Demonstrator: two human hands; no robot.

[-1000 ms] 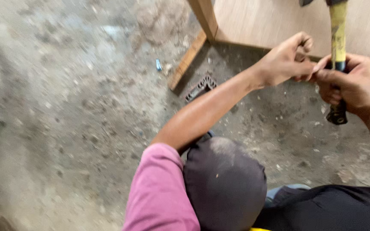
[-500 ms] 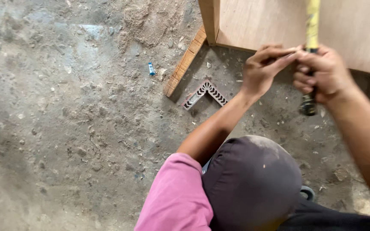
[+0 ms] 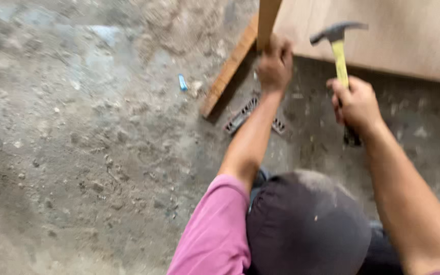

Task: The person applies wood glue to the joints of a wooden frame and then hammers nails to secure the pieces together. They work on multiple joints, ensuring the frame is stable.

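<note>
Right hand (image 3: 356,104) is closed around the yellow handle of the hammer (image 3: 339,51). Its long axis stands almost vertical in the view, with the steel head up over the plywood panel (image 3: 383,35). Left hand (image 3: 275,63) grips the upright wooden post (image 3: 268,20) at the panel's edge. A wooden strip (image 3: 228,71) lies just beside it, and the concrete floor (image 3: 77,153) is open to the left.

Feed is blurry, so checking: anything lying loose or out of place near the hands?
A wooden strip lies loose and askew on the gritty floor, a metal piece sits under the left hand, and a small blue object is nearby.
</note>
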